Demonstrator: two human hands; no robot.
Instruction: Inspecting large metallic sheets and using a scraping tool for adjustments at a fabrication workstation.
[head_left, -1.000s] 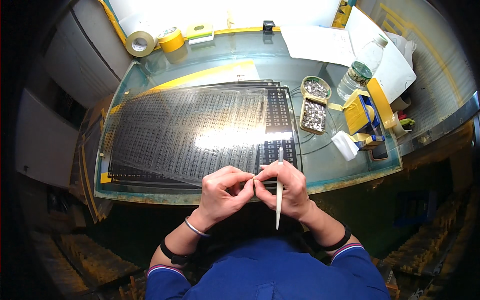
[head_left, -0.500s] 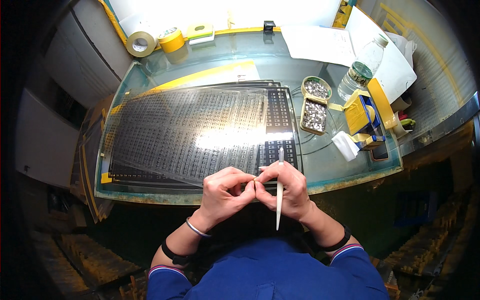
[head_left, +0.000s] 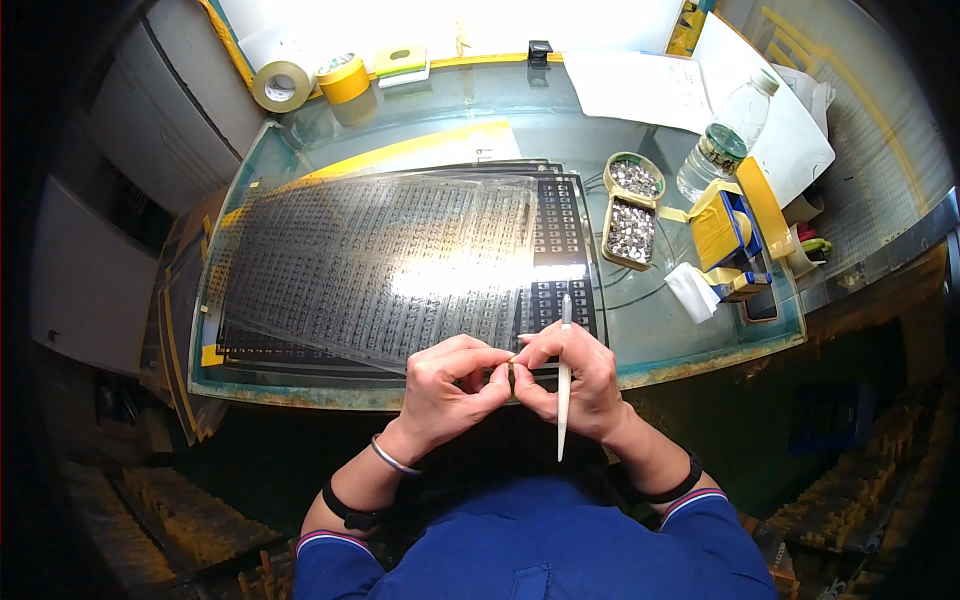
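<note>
My left hand and my right hand meet fingertip to fingertip at the near edge of the work table. Each thumb and forefinger is pinched, and a tiny yellowish piece shows between them, too small to name. A slim white pen-shaped tool with a grey tip is tucked in my right hand, its tip pointing away from me. Just beyond my fingers lies a clear plastic sheet with rows of small shapes, on top of black slotted trays.
Right of the trays stand two small tubs, a round one and a squarish one, full of small silvery parts. Farther right are a water bottle and a blue-and-yellow tape dispenser. Tape rolls stand at the back left.
The white pen-shaped tool has tilted and shifted slightly to the right in my right hand. My right fingertips have moved a little; the left hand looks unmoved.
</note>
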